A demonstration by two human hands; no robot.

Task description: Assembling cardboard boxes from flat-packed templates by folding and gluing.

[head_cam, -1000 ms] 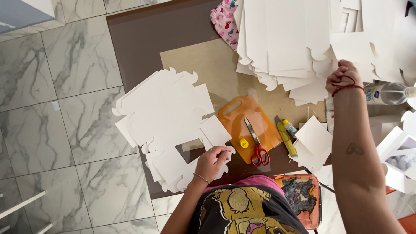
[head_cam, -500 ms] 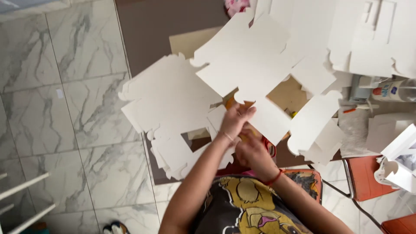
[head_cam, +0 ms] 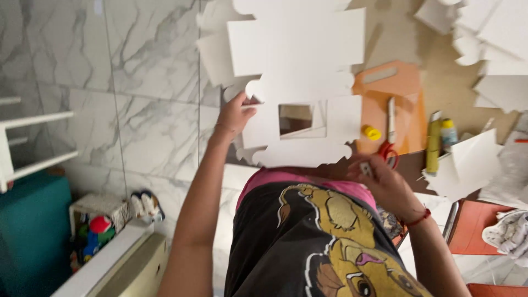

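The marble-tiled floor (head_cam: 137, 71) fills the left of my view, with a brown mat (head_cam: 423, 165) over it on the right where my things lie. My black shirt with a cartoon lion print (head_cam: 324, 242) takes up the bottom middle.

In front of me I hold up a white die-cut cardboard sheet (head_cam: 300, 60), flat and facing me, with scalloped flaps and a square window cut through its lower half. My left hand (head_cam: 234, 115) has a closed grip on the sheet's left edge, thumb on the near face and fingers behind. My right hand (head_cam: 382, 179) is below the sheet's lower right corner, fingers curled around a small pale object that I cannot make out; whether it also touches the sheet I cannot tell.

More white cardboard cut-outs (head_cam: 495, 49) are heaped at the upper right, and a folded white piece (head_cam: 467, 165) lies near my right hand. An orange cutting board (head_cam: 401, 93) lies on the mat just right of the sheet, partly hidden by it. A white low shelf (head_cam: 27, 143) stands at the far left, above a teal surface (head_cam: 27, 236).

On the board lie a craft knife (head_cam: 391, 118), red-handled scissors (head_cam: 389, 151) and a small yellow cap (head_cam: 372, 132). Beside the board lie a yellow-green tube (head_cam: 433, 146) and a small glue bottle (head_cam: 448, 132). Around my right wrist sits a red string bracelet (head_cam: 419, 219).
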